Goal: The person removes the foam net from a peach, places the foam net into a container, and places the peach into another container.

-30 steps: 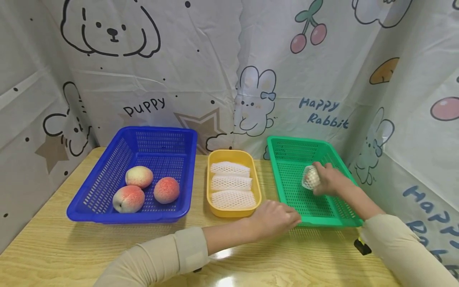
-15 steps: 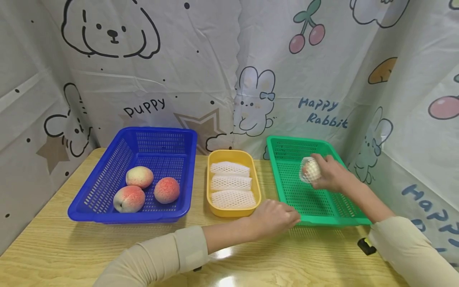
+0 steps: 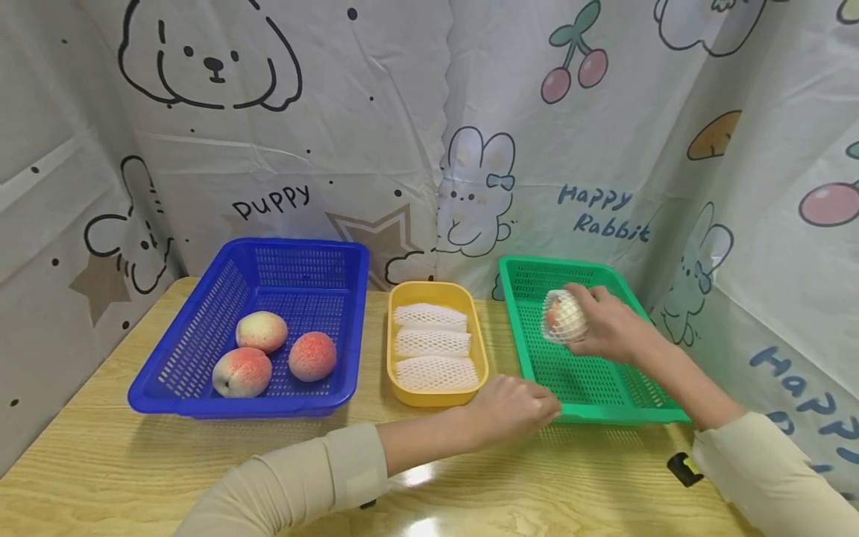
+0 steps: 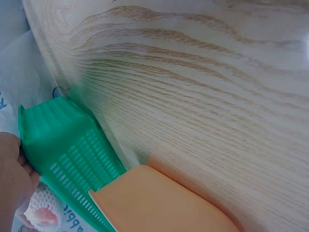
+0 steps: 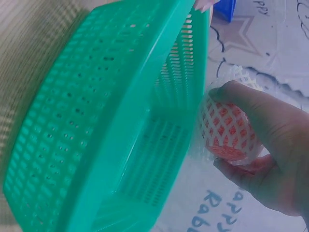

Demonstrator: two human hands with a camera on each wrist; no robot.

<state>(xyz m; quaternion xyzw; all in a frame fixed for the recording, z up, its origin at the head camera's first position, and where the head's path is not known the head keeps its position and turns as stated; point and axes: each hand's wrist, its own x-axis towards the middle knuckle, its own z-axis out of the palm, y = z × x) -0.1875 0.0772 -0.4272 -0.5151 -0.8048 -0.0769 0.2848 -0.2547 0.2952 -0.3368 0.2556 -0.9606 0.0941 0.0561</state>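
Observation:
My right hand (image 3: pixel 609 322) grips a peach in a white foam net sleeve (image 3: pixel 564 317) over the green basket (image 3: pixel 537 373). In the right wrist view, thumb and fingers bend round the netted peach (image 5: pixel 227 126), whose red skin shows through the mesh. My left hand (image 3: pixel 513 409) holds the green basket's near left corner. In the left wrist view its fingers curl over the basket's rim. Three bare peaches, a pale one (image 3: pixel 262 332), a red one (image 3: pixel 312 356) and a pink one (image 3: pixel 242 372), lie in the blue basket (image 3: pixel 335 406) at the left.
Between the baskets stands a yellow tub (image 3: pixel 438 399) with three white foam net sleeves (image 3: pixel 432 343) laid flat in it. A small black object (image 3: pixel 684 470) shows beside the right sleeve. A printed curtain (image 3: pixel 376 112) closes off the back and sides of the wooden table (image 3: pixel 268 440).
My right hand has lifted the netted peach a little and carried it leftward over the green basket. My left hand keeps its place on the basket's corner.

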